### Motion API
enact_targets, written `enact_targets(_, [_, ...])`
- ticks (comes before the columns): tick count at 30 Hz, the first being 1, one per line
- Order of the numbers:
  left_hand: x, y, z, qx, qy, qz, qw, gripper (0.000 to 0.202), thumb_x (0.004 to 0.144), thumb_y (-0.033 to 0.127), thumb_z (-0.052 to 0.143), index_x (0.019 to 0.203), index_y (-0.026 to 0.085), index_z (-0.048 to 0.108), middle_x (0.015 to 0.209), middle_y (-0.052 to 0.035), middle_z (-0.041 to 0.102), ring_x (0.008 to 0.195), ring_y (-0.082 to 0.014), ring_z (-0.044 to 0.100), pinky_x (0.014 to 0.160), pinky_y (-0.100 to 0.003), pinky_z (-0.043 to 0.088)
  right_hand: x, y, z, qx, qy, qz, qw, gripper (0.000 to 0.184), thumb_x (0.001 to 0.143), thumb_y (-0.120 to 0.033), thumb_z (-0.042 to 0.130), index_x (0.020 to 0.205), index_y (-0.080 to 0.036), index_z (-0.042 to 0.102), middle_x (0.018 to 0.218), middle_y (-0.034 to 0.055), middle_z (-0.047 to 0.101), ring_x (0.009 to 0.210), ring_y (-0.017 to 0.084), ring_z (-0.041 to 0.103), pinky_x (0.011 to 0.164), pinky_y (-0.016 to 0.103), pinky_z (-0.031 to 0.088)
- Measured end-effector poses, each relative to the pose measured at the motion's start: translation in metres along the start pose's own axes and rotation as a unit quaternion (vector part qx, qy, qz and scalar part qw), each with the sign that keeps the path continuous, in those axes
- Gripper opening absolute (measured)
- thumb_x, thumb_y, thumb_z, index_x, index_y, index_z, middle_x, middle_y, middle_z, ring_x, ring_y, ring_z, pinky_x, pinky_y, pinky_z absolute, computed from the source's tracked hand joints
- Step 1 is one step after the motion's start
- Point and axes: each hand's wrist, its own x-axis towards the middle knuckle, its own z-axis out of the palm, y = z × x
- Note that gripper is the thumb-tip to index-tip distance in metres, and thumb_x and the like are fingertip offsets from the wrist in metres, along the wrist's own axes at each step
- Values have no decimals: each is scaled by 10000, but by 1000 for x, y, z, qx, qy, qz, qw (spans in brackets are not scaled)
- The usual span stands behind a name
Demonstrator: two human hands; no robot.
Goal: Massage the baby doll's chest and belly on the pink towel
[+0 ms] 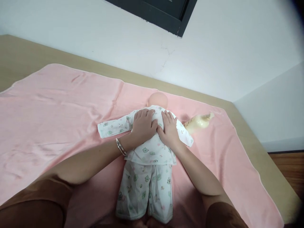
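A baby doll [158,99] lies stretched out with its bald head toward the wall, no facial features showing. It wears a white printed long-sleeved top [148,153] and matching trousers [135,190]. My left hand [143,125] lies flat on the left of the top's upper part, fingers extended. On the right side of the same part rests my right hand [169,128], its fingers spread, the two thumbs close together. One sleeve [114,127] reaches out to the left; the other sleeve [185,134] angles down to the right.
Under the doll a pink blanket [78,104] covers much of a wooden table [28,47]. A shiny cream-coloured object with a ribbed part [200,121] lies right of the doll; its kind is unclear. A white wall [95,34] with a dark frame [161,15] stands behind.
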Motion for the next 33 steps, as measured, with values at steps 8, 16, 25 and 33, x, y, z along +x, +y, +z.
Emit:
enact_targets(8, [1,-9,1,-45,13,-5,999,358,923,277,448,1232,162,588,1152,-126,631,1115,-310,548,1003,-501,437,3,-20,-5,-68,31,21,997,611,958,-386,413,1468,-51,431,1519,223,462,1437,383,377,1186,587,257])
enact_targets(16, [-11,-16,3,-43,7,46,998,469,973,300,390,1389,116,503,1446,-166,515,1384,-310,433,1197,-526,302,4,-13,-8,-80,-4,9,997,625,1002,-404,351,1512,-44,364,1579,217,376,1485,387,301,1190,606,243])
enact_targets(25, [-27,-14,-11,-41,48,110,992,353,903,287,500,1206,173,640,1317,-124,647,1292,-295,547,1124,-492,431,-31,-43,-25,-187,-11,-38,982,548,1021,-345,354,1462,-39,462,1501,270,465,1380,400,462,1181,592,259])
enact_targets(33, [-21,-18,-3,-33,6,83,996,483,958,313,439,1394,116,501,1520,-171,470,1464,-342,365,1202,-589,299,7,-3,-21,-69,-48,5,996,671,1034,-487,314,1552,-61,295,1618,209,296,1516,361,246,1206,605,217])
